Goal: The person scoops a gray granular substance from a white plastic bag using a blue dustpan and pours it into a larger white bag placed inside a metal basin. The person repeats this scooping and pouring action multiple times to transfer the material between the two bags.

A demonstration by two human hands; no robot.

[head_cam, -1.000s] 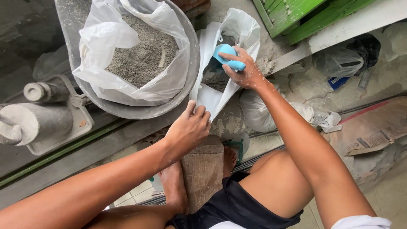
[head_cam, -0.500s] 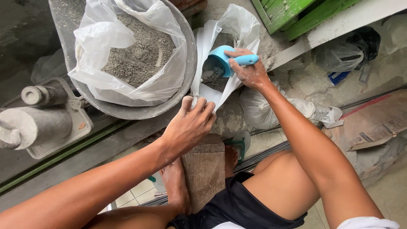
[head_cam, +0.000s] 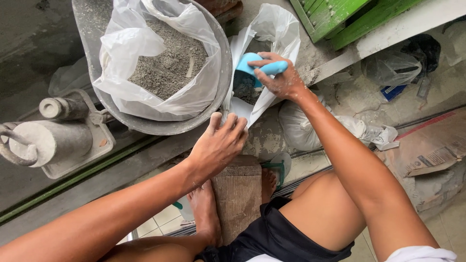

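My right hand grips the handle of a blue plastic scoop that is dipped into an open white plastic bag holding grey powder. My left hand holds the lower edge of that same bag, fingers pinched on the plastic. To the left, a round metal basin carries a bigger white plastic bag filled with grey sandy material. I am squatting, with my bare feet beside a wooden block.
A grey metal weight-like fixture with a handle stands at the left. A green wooden frame is at the top right. Tied plastic bags, a dark bag and a torn brown paper sack lie to the right.
My right hand has turned the scoop and pushed it lower into the small bag. My left hand has moved up onto the bag's lower edge.
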